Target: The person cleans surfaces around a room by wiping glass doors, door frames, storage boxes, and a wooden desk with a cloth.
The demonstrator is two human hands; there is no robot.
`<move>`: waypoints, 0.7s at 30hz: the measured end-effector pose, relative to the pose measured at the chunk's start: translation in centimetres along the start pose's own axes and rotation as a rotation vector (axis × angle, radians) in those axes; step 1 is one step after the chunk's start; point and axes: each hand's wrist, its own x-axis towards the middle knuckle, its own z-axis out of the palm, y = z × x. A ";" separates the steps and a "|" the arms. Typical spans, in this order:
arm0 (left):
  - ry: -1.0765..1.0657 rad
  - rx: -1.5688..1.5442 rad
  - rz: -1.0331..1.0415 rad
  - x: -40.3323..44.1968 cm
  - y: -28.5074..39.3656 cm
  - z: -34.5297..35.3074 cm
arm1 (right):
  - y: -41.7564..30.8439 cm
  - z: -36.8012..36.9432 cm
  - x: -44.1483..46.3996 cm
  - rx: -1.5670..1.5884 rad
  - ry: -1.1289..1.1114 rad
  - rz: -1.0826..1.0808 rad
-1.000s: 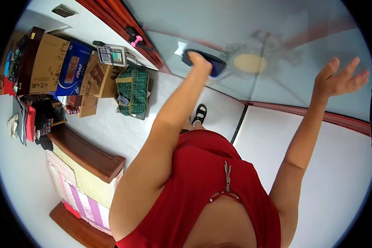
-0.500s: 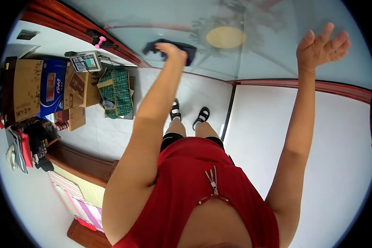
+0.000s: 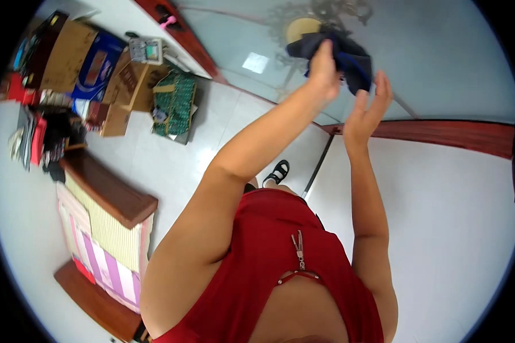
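Note:
My left hand (image 3: 324,71) is closed on a dark navy cloth (image 3: 355,60) with a blue edge. The cloth hangs in loose folds in front of a frosted glass panel (image 3: 440,68). Close to its lower right corner is my right hand (image 3: 367,111), with fingers stretched up and thumb apart. I cannot tell whether the right fingertips touch the fabric. Part of the left hand is smeared by motion.
Red-brown wooden frame (image 3: 452,136) borders the glass. Cardboard boxes (image 3: 68,56), a blue box (image 3: 97,68), a scale (image 3: 146,50) and a green patterned bag (image 3: 175,103) stand at left. Below them is a wooden bed frame (image 3: 106,188). A sandal (image 3: 278,171) shows on the tiled floor.
My left hand has carried the cloth to the right. My right hand has come off the far right of the glass, moving left and down toward the cloth. The view has turned slightly.

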 end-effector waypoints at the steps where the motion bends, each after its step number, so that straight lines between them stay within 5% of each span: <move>1: -0.009 0.044 0.014 -1.3 -0.2 0.9 | 0.3 0.1 -0.9 0.248 0.009 0.328; 5: -0.100 0.018 -0.005 -3.7 -1.7 1.6 | 2.5 -0.3 -0.4 1.005 -0.161 1.340; 9: -0.311 0.080 0.042 -4.5 -2.2 0.3 | 3.4 -0.6 0.6 1.313 -0.130 1.430; 12: -0.357 0.238 0.135 -6.7 -2.1 0.1 | 6.7 -1.6 -1.0 2.150 -0.483 1.118; 13: -0.357 0.438 0.228 -7.4 -1.6 -0.3 | 2.5 -2.6 0.3 1.695 -0.182 1.277; 18: -0.366 1.554 0.914 -9.1 0.2 -1.0 | -1.2 -5.9 2.0 1.820 -0.084 1.156; 20: -0.471 1.493 0.985 -9.5 0.8 -0.8 | 1.4 -7.0 2.2 2.156 -0.208 0.972; 21: -0.532 1.458 1.019 -9.6 1.0 -0.7 | 0.2 -7.7 2.8 1.932 -0.056 0.914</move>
